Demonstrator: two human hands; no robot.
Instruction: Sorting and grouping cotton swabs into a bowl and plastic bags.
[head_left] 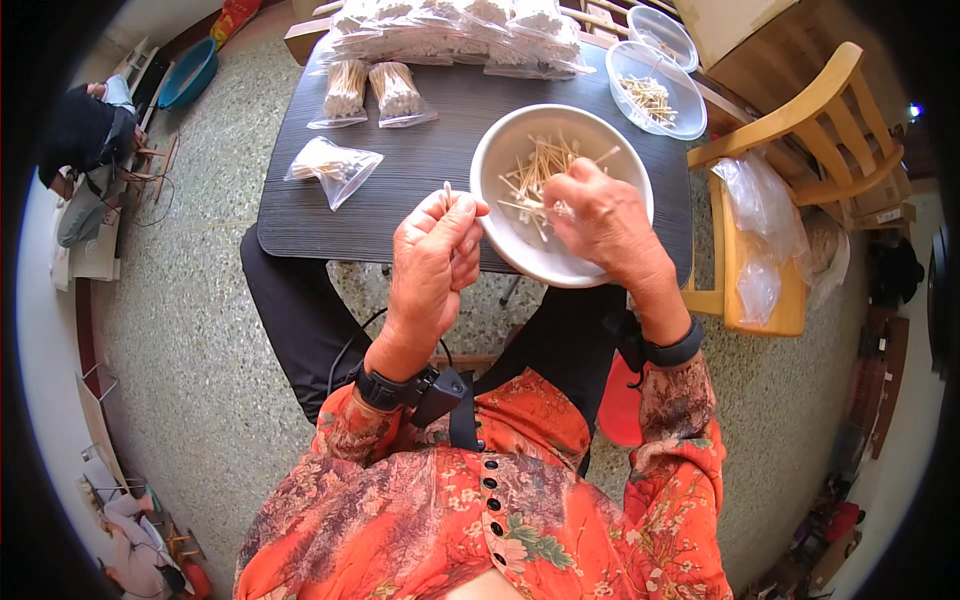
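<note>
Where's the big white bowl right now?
In the head view, the white bowl is right of centre at the near edge of the dark table, with the right hand over it.

blouse (400, 530): orange-red, floral, green leaves (542, 541) | buttons (494, 504): round, black | trousers (290, 310): black | left wristband (378, 390): black, boxy module (440, 396), thin dark cable (345, 350) | right wristband (676, 346): black

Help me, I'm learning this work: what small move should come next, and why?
Probably the right hand should pick one of the loose swabs in the white bowl: it is right by them, while the left hand pinches at least one swab, tip up.
</note>
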